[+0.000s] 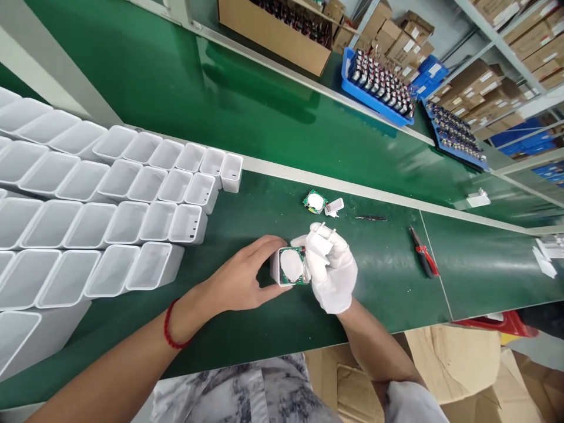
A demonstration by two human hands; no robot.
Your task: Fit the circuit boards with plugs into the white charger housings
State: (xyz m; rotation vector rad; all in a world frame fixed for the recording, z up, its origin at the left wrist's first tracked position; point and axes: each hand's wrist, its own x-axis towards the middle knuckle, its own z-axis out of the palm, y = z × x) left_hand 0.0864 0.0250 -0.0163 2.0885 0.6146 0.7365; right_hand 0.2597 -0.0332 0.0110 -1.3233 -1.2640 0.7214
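My left hand (247, 273), with a red band at the wrist, grips a white housing (275, 269) by its sides. Inside its opening shows a green circuit board with a round white part (292, 265). My right hand (335, 276), in a white glove, holds a small white plastic piece (319, 244) with thin prongs, close against the right side of the housing. Beyond my hands, another green board (314, 201) with a white disc lies on the green table beside a small white part (334, 207).
Rows of open white housings (163, 265) fill the left side. A dark thin tool (371, 218) and red-handled pliers (423, 254) lie to the right. Behind the white ledge stand a cardboard box (273, 36) and a blue tray (378, 88) of parts.
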